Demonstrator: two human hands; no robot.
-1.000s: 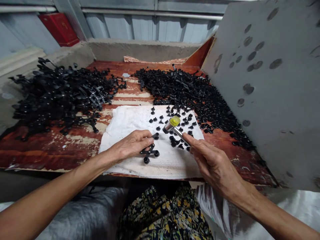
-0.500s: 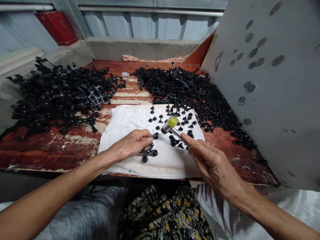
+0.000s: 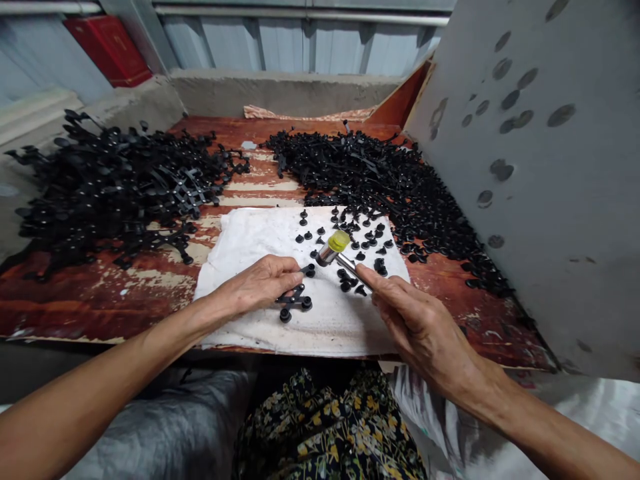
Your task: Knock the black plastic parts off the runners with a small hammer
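Note:
My left hand [image 3: 267, 281] is closed on a black jointed linkage [image 3: 295, 300] with round black feet, held low over a white cloth [image 3: 240, 243]. Part of the linkage is hidden under my fingers. In my right hand [image 3: 413, 310] is a small mallet [image 3: 331, 251] with a metal body, a yellow face and a dark face. My fingers wrap its handle, and the head hovers just above and right of the linkage's upper foot. Several loose black round-based pegs [image 3: 373, 239] are scattered over the cloth's right part.
On the left of the worn red-brown table [image 3: 150, 303] lies a big heap of black jointed linkages [image 3: 115, 187]. A heap of loose black parts [image 3: 370, 167] spreads along the back right. A grey spotted panel [image 3: 530, 187] borders the right side. A red box [image 3: 107, 50] stands back left.
The mallet head has shifted slightly left and down, closer to the linkage's upper foot. My left hand has moved slightly left with the linkage still in it.

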